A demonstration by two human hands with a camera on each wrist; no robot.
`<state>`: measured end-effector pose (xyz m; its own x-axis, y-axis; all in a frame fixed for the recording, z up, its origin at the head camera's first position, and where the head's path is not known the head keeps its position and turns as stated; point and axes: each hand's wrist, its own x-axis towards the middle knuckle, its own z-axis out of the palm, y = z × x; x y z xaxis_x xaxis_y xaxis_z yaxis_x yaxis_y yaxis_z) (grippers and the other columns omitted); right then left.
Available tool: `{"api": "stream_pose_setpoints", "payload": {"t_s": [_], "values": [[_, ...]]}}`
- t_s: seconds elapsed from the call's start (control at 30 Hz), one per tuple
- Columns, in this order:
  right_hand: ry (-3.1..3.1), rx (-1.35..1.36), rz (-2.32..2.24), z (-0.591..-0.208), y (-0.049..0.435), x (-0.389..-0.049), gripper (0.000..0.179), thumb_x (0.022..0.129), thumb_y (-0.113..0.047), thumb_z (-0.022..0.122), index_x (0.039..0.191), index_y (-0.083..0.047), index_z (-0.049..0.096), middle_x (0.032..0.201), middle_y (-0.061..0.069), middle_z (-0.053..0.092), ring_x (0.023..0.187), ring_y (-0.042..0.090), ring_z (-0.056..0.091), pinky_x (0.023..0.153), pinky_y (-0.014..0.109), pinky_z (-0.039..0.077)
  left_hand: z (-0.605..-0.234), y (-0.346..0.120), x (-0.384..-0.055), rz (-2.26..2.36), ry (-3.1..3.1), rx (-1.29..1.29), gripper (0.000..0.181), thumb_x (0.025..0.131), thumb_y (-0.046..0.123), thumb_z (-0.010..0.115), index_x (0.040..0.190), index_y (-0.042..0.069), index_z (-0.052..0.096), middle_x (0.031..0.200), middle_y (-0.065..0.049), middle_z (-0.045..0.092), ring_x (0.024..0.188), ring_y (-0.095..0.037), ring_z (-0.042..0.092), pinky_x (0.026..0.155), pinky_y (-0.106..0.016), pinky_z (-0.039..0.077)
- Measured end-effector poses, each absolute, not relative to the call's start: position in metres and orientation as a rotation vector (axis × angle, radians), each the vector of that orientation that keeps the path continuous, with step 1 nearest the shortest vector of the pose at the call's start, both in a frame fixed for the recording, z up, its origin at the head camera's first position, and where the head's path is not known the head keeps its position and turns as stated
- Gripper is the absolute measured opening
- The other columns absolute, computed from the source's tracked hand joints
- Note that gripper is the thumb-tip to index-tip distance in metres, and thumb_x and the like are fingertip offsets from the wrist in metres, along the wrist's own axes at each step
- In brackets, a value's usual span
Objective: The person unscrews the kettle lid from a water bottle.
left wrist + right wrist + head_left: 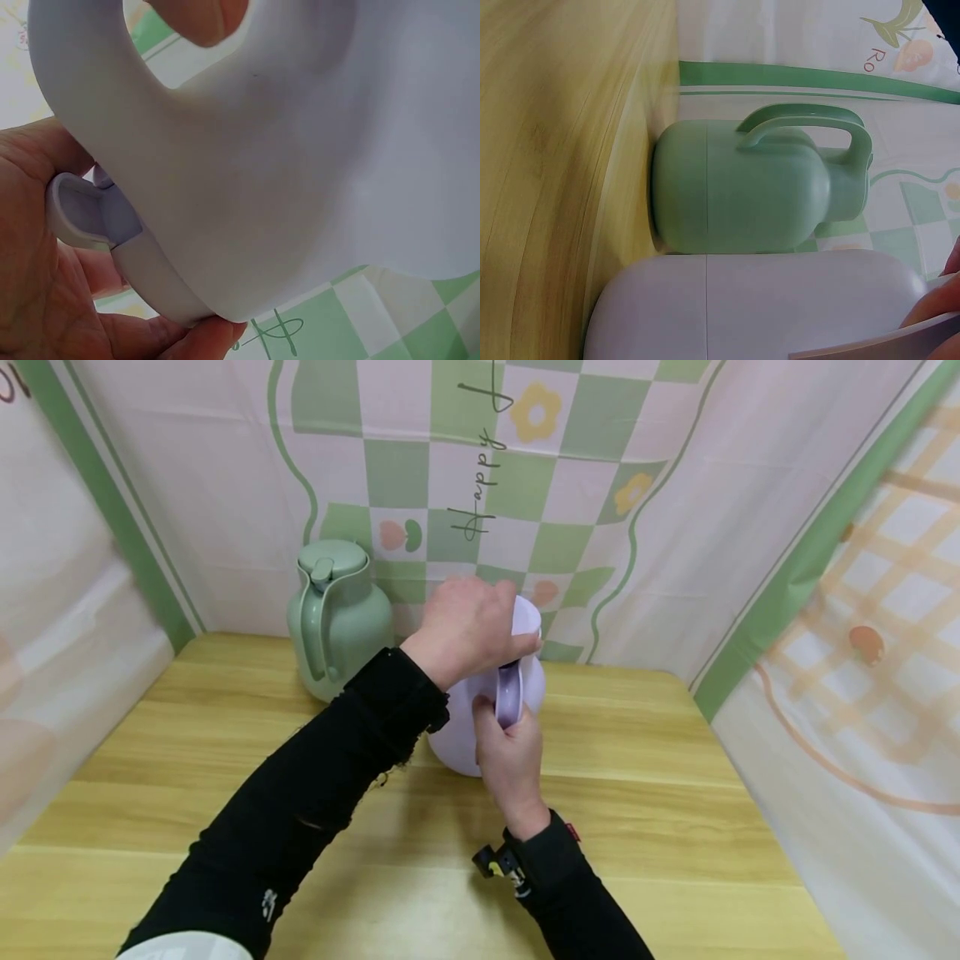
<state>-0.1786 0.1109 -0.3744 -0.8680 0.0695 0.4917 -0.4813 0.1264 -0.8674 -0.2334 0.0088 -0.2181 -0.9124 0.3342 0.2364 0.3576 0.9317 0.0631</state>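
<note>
Lilac jug | left grip: holding lid | right grip: holding handle | lever: left wrist view only

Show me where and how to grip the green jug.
I'd take the green jug by its handle, fingers through the open loop, coming from the near left: the jug stands upright, its handle faces the near side, and the lilac jug crowds its right.
</note>
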Motion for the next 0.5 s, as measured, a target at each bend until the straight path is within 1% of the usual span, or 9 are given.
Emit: {"api": "stream_pose_setpoints", "payload": {"t_s": [0.13,0.33,0.5], "values": [[-1.996,0.411,1.784,-0.3746,0.1110,-0.1781,0.040,0.104,-0.022,0.057,0.067,-0.010,0.046,0.049,0.000,0.044,0.039,0.016,0.043,0.041,0.029,0.032,-0.2178,0.0100,-0.2336,-0.135,-2.878,-0.490,0.052,0.095,0.064,0.058,0.107,0.013,0.058,0.082,-0.005,0.062,0.072,-0.022,0.060,0.062,-0.036,0.051],[-1.988,0.425,1.787,-0.3748,0.1112,-0.1779,0.040,0.104,-0.020,0.057,0.068,-0.009,0.045,0.049,0.000,0.044,0.039,0.016,0.042,0.042,0.029,0.032,-0.2148,0.0108,-0.2332,-0.089,-2.873,-0.455,0.057,0.096,0.067,0.052,0.113,0.013,0.058,0.081,-0.006,0.061,0.069,-0.022,0.060,0.058,-0.036,0.050],[-1.999,0.415,1.755,-0.3745,0.1113,-0.1789,0.039,0.104,-0.019,0.057,0.068,-0.010,0.046,0.050,0.000,0.045,0.040,0.015,0.043,0.041,0.028,0.032,-0.2115,0.0074,-0.2332,-0.154,-2.865,-0.451,0.058,0.096,0.066,0.052,0.116,0.012,0.058,0.086,-0.007,0.063,0.072,-0.023,0.061,0.058,-0.035,0.051]]}}
